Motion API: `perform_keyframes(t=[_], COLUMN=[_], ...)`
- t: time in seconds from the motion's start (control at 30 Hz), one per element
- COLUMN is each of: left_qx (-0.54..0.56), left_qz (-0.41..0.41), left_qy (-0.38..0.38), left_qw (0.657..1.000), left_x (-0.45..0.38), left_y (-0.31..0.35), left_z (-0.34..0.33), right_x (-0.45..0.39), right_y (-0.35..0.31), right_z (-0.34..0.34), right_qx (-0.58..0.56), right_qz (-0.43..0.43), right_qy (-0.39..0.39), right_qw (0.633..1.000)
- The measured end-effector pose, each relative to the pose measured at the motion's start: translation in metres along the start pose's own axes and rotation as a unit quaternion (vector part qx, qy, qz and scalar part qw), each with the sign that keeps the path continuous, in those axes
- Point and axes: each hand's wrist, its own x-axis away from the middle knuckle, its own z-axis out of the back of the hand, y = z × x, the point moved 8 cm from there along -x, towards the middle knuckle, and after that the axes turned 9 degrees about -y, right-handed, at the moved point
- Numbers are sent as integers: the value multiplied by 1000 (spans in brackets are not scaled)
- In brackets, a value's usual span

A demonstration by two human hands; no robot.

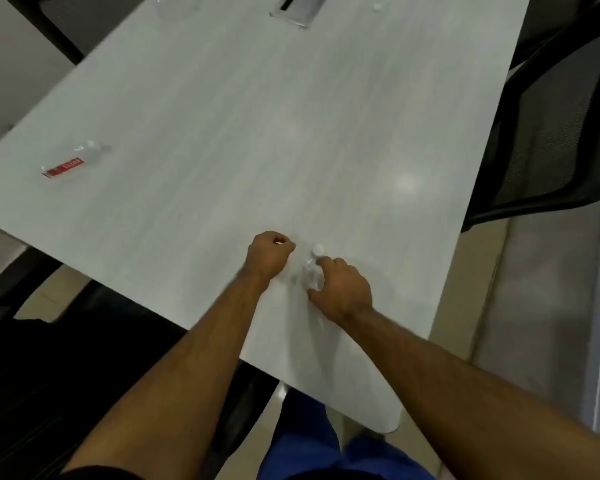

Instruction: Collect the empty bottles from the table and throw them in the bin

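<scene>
**On the worktop, a clear bottle gripped near the front edge**

On the pale grey worktop (222, 133), close to its near edge, a small clear bottle (311, 271) with a white cap stands in the right hand (340, 292), whose fingers curl around its body while the cap shows above them. The bottle is blurred, and whether its base touches the surface cannot be told. Just beside it, the left hand (269, 254) is closed into a fist, knuckles up, holding nothing that can be seen; it sits close to the bottle's cap but apart from it.

Well away, toward the left edge of the worktop, a second clear bottle (75, 161) with a red label lies on its side. At the far end, a metal-rimmed cable slot (297, 8) is set into the surface. Black mesh chairs (551, 133) stand along the right side, another dark chair (32, 358) at lower left. Blue trousers (309, 445) show below the bare forearms.
</scene>
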Motion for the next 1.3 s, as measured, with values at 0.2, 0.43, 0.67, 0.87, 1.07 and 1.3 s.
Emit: perform_keyframes(t=[0.2,0.43,0.67,0.87,1.07,1.3], left_qx=[-269,-281,183,157,272,390], left_qz=[-103,-161,-83,-118,-92,-44], left_qy=[-43,-34,-66,-12,113,273], left_qw=[956,946,977,981,951,878], left_x=[-3,4,54,144,241,360], left_y=[32,58,74,60,0,-71], left_z=[-46,-103,-106,-109,-121,-98], right_x=[15,27,51,96,158,252], right_y=[64,105,105,103,84,20], right_z=[49,68,65,67,43,1], right_qx=[-178,-278,-278,-261,-182,-104], right_qz=[-74,-59,14,128,217,350], right_qy=[80,54,9,10,-12,-21], right_qw=[978,957,960,957,959,931])
